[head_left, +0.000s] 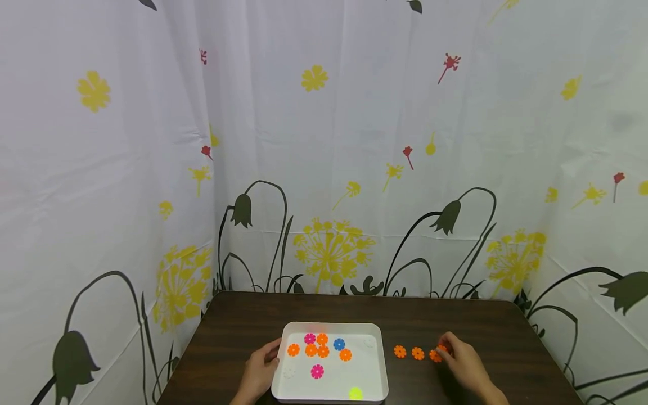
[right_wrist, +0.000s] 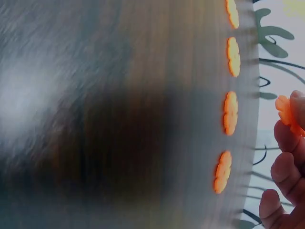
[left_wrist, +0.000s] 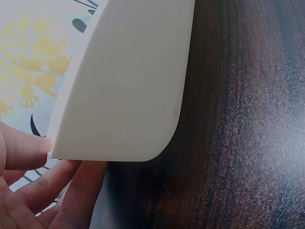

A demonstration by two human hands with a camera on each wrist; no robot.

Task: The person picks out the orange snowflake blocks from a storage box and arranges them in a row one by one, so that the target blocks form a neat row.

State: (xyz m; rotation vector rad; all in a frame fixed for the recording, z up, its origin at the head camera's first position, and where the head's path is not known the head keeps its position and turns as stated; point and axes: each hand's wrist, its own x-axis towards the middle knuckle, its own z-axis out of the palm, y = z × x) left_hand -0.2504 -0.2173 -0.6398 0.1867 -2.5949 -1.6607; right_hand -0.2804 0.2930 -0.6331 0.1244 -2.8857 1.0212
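A shallow white tray [head_left: 331,388] lies on the dark table, holding several flower-shaped discs. My left hand [head_left: 260,368] grips its left side; in the left wrist view the thumb [left_wrist: 26,150] is at the rim and the fingers are against the outer wall. To the right of the tray, my right hand [head_left: 464,363] pinches an orange flower-shaped disc [right_wrist: 287,112] between thumb and fingers, raised off the table. Several more orange discs [right_wrist: 230,113] lie in a row beneath it. In the head view the hand seems to hide part of that row.
In the tray are orange discs [head_left: 293,350], pink discs [head_left: 317,371], a blue disc [head_left: 339,344], a yellow disc [head_left: 356,393] and faint clear discs [head_left: 288,372]. The dark wooden table [head_left: 243,315] ends at a patterned white curtain [head_left: 283,140].
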